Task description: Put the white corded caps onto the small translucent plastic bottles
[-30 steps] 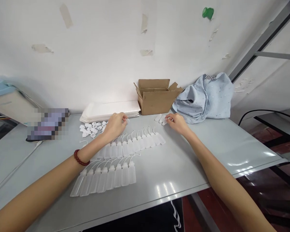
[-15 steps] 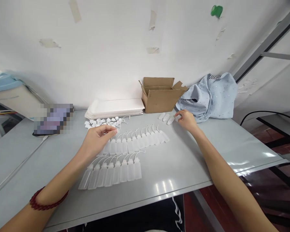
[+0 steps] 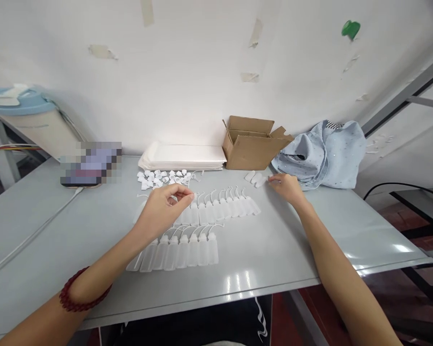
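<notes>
My left hand [image 3: 166, 207] hovers over the left part of the back row of small translucent plastic bottles [image 3: 222, 207], its thumb and forefinger pinched together; whatever is between the fingertips is too small to make out. Nearer the front edge lies a second row of bottles [image 3: 183, 251] with thin white straps at their necks, partly hidden by my left wrist. At the back right, my right hand [image 3: 287, 188] has its fingers closed at the end of a small translucent bottle [image 3: 261, 181], which lies beside two similar pieces. Several white caps [image 3: 158, 179] are scattered behind my left hand.
A stack of white envelopes [image 3: 184, 157] and an open cardboard box [image 3: 250, 153] stand against the wall. Light blue cloth [image 3: 328, 156] is heaped on the right. On the left are a phone [image 3: 90, 166] with a charging cable [image 3: 39, 230] and a blue-lidded container [image 3: 36, 120].
The view has shifted left, so most things appear further right. My left hand has moved right along the back row. The three pieces by my right hand lie closer together.
</notes>
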The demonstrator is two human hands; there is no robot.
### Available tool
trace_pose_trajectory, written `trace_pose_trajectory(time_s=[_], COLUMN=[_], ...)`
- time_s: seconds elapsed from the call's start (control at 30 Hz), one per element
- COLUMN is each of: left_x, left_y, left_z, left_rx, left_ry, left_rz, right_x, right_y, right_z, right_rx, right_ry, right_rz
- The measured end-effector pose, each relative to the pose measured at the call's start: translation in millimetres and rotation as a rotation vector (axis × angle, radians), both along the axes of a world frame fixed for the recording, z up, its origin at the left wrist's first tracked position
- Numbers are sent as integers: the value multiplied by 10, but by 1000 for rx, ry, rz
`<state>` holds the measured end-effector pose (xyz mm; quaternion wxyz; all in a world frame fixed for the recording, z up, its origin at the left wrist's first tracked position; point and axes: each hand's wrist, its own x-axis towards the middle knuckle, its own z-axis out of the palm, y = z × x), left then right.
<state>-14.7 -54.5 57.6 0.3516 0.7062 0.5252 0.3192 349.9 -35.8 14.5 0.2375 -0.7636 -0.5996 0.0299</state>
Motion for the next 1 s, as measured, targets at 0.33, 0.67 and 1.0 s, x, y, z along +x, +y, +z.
trace_pose_trajectory(time_s=[0.33,0.67,1.0], left_x=[83,123,139], left_y=[-107,-214,-250], left_z=[-1,-53,-3], left_rx=[-8,26,-100], left_ry=[-38,-38,-156], left_rz=[-87,-244,-283], right_x=[-1080,-1456,-1496], right_y=[-459,-713,-748], right_z=[248,214,226], right_rx=[20,-179,-196], right_ry=[925,1143,1209], right_rz=[535,739,762])
